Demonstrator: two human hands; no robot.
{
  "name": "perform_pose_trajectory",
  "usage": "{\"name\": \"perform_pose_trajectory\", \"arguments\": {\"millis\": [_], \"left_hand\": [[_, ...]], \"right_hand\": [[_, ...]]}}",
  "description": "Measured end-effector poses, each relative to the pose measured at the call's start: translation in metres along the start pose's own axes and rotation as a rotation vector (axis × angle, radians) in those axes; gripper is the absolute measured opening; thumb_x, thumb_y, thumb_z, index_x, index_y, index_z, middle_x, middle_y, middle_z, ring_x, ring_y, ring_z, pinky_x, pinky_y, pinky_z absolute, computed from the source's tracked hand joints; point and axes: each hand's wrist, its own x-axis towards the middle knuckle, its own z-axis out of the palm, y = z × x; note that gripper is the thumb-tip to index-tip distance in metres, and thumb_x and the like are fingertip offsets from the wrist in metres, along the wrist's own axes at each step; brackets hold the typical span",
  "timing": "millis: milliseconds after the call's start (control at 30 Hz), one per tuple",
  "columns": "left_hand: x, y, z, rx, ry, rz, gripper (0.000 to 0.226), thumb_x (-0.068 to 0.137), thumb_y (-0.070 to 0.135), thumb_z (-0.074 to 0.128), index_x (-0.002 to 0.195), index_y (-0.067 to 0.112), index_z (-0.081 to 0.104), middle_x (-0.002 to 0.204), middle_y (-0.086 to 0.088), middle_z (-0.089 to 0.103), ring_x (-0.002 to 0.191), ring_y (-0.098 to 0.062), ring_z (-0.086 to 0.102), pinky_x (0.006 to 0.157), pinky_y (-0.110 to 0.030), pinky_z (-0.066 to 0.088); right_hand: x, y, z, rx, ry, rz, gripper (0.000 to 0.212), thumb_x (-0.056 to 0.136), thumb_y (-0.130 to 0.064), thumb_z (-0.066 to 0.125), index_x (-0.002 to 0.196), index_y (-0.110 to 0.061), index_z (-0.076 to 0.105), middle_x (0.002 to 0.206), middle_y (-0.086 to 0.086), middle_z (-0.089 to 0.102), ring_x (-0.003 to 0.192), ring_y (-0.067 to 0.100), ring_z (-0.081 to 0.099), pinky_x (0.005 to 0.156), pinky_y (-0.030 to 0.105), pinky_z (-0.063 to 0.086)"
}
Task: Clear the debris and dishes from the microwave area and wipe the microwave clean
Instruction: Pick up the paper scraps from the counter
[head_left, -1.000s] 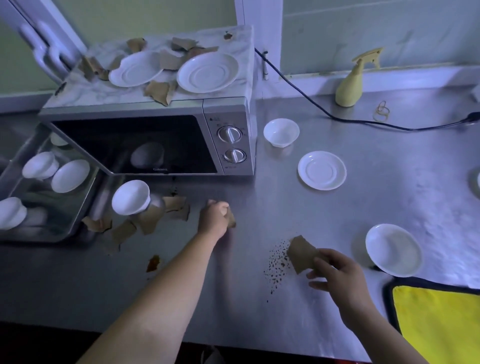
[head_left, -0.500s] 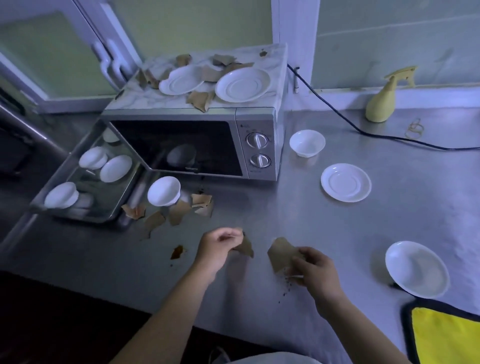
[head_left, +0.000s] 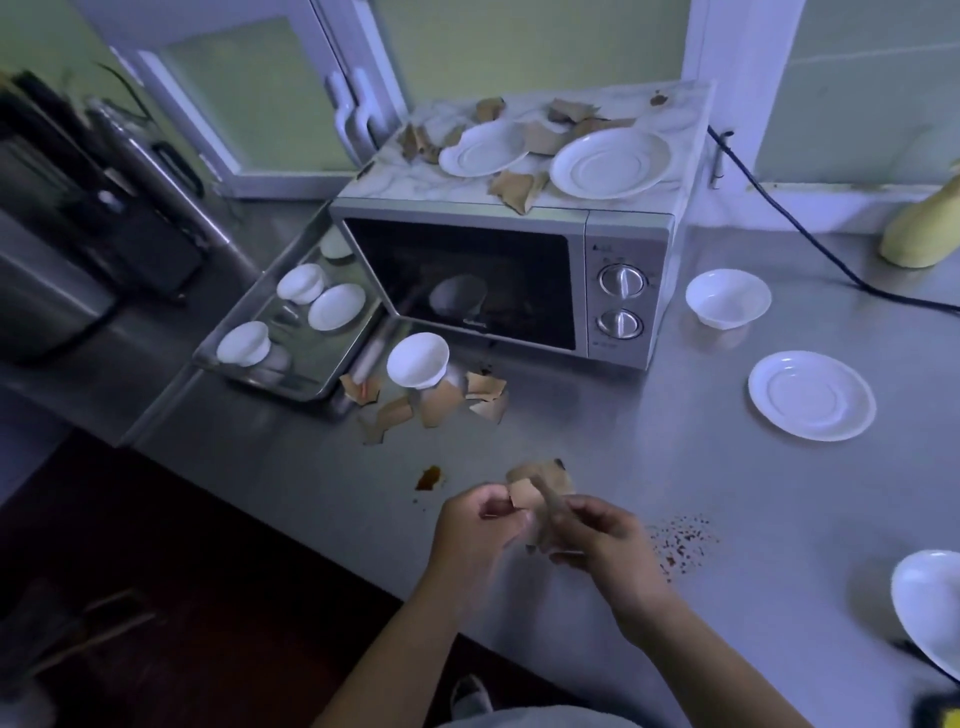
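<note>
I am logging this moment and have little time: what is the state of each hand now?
Left hand: pinches a brown scrap.
Right hand: grips a second brown scrap, close against the first.

Print on the microwave (head_left: 498, 283) door and panel is too blurred to read.

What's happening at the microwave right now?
A person is collecting debris. The left hand and right hand are close together over the counter near its front edge, both pinching brown paper scraps. Much is left to clear: a pile of scraps and a tipped bowl lie in front of the microwave, two plates and more scraps sit on top, and crumbs and a brown stain mark the counter. Neither hand holds a cloth.
</note>
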Motion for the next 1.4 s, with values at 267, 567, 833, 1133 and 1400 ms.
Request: {"name": "perform_pose_trajectory", "arguments": {"millis": [267, 567, 833, 1133, 1400], "left_hand": [[0.010, -0.003, 0.003, 0.033, -0.154, -0.060, 0.029, 0.073, 0.000, 0.081, 0.087, 0.015, 0.061, 0.062, 0.003, 0.068, 0.060, -0.008, 0.066, 0.058, -0.019, 0.051], [0.052, -0.025, 0.029, 0.301, -0.117, -0.023, 0.025, 0.079, 0.016, 0.080, 0.095, 0.028, 0.065, 0.098, 0.005, 0.071, 0.090, -0.014, 0.066, 0.076, -0.023, 0.051], [0.117, -0.023, 0.037, 1.063, -0.005, 0.034, 0.071, 0.083, 0.041, 0.074, 0.145, 0.027, 0.043, 0.143, -0.004, 0.048, 0.130, -0.031, 0.048, 0.105, -0.043, 0.042], [0.121, -0.021, 0.034, 1.032, -0.029, 0.009, 0.016, 0.080, 0.025, 0.076, 0.076, 0.024, 0.060, 0.090, 0.002, 0.067, 0.090, -0.025, 0.062, 0.079, -0.033, 0.046], [0.075, 0.000, 0.019, 0.628, -0.206, 0.134, 0.015, 0.091, 0.014, 0.069, 0.088, 0.028, 0.071, 0.082, 0.020, 0.068, 0.074, 0.007, 0.061, 0.066, -0.005, 0.041]], "right_hand": [[0.000, 0.010, -0.007, -0.143, -0.020, -0.030, 0.019, 0.093, -0.003, 0.063, 0.085, -0.010, 0.079, 0.079, 0.014, 0.074, 0.069, 0.013, 0.061, 0.065, 0.025, 0.045], [-0.012, 0.019, -0.062, -0.139, 0.338, -0.082, 0.034, 0.085, 0.004, 0.066, 0.065, -0.020, 0.077, 0.059, -0.008, 0.068, 0.051, -0.001, 0.054, 0.054, 0.017, 0.043], [-0.036, 0.023, -0.107, -0.087, 0.464, -0.059, 0.024, 0.085, 0.005, 0.067, 0.080, -0.016, 0.079, 0.076, 0.002, 0.076, 0.069, 0.012, 0.066, 0.076, 0.038, 0.054], [-0.037, 0.022, -0.117, -0.133, 0.413, -0.025, 0.020, 0.082, 0.007, 0.067, 0.075, -0.010, 0.074, 0.067, 0.001, 0.070, 0.058, 0.011, 0.057, 0.061, 0.027, 0.046], [-0.023, -0.014, -0.090, -0.331, 0.027, -0.091, 0.004, 0.081, -0.003, 0.080, 0.081, -0.006, 0.076, 0.110, 0.000, 0.068, 0.101, 0.011, 0.065, 0.090, 0.025, 0.048]]}}
